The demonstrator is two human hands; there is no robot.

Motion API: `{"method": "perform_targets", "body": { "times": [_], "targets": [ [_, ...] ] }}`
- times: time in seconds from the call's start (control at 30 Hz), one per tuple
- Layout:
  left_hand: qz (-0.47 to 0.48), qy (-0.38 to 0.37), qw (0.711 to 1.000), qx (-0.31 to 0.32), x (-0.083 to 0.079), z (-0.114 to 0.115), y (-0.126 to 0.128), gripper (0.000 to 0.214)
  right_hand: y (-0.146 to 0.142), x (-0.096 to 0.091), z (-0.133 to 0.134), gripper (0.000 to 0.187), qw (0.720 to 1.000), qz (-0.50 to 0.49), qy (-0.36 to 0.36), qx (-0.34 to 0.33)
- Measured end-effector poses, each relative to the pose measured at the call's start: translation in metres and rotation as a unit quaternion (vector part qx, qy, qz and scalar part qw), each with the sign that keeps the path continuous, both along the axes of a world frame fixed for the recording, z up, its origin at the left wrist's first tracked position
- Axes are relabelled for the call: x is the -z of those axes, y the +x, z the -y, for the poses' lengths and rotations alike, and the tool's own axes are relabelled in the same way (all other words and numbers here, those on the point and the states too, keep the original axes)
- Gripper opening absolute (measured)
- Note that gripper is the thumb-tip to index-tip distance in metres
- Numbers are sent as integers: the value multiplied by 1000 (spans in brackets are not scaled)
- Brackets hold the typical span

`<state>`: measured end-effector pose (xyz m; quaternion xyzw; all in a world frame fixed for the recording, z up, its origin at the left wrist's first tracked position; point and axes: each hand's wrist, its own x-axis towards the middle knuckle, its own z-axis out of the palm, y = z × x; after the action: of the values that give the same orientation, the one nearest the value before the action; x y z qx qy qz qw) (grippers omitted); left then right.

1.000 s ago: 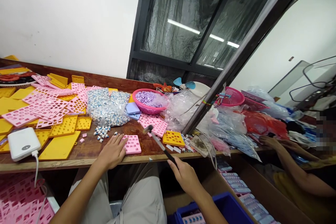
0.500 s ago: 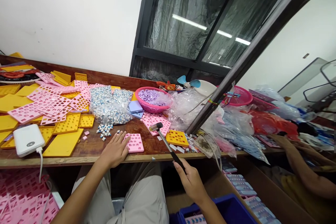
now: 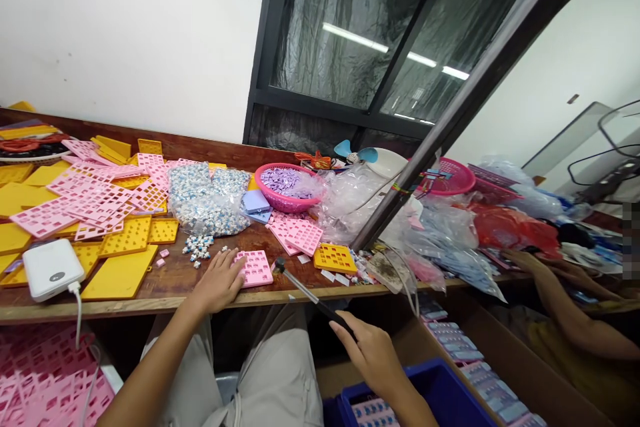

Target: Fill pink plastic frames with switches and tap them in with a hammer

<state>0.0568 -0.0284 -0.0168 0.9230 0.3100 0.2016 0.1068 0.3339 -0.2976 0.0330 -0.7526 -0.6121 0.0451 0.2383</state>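
Note:
My left hand (image 3: 217, 282) lies flat at the table's front edge, fingers apart, with its fingertips on the left side of a pink grid plate (image 3: 256, 269). Square recesses show in rows across that plate. In my right hand (image 3: 373, 350) is a hammer (image 3: 305, 291), gripped by its dark handle. Its small head is low at the plate's right edge; whether it touches the plate I cannot tell. Small blue-and-white pieces (image 3: 199, 247) lie loose behind my left hand. Two little pink pieces (image 3: 163, 257) sit further left.
Pink plates (image 3: 100, 193) and yellow trays (image 3: 123, 272) cover the left, with a white power bank (image 3: 54, 268). Behind are bagged pieces (image 3: 207, 203) and a pink basket (image 3: 290, 200). A slanted metal pole (image 3: 425, 153) stands right. Below is a blue bin (image 3: 425, 380). Another person's arm (image 3: 560, 300) is far right.
The hammer's head has swung down and left, from above the table to beside the pink plate's right edge. My left hand stays at the plate. The view has shifted slightly.

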Motion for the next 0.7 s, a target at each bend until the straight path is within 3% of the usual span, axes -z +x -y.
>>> {"method": "perform_targets", "body": {
  "times": [0.13, 0.33, 0.53, 0.7],
  "targets": [
    [35, -12, 999, -6, -5, -11, -12, 45, -13, -1, -12, 39, 994, -89, 57, -33],
    [16, 37, 999, -18, -6, -9, -15, 40, -19, 8, -19, 38, 998, 20, 0, -63],
    [-5, 62, 998, -23, -10, -6, -12, 39, -18, 5, -18, 36, 997, 28, 0, -69],
    [-32, 88, 992, -85, -30, -2, 6, 42, -9, -6, -17, 40, 995, -40, 94, -3]
  ]
}}
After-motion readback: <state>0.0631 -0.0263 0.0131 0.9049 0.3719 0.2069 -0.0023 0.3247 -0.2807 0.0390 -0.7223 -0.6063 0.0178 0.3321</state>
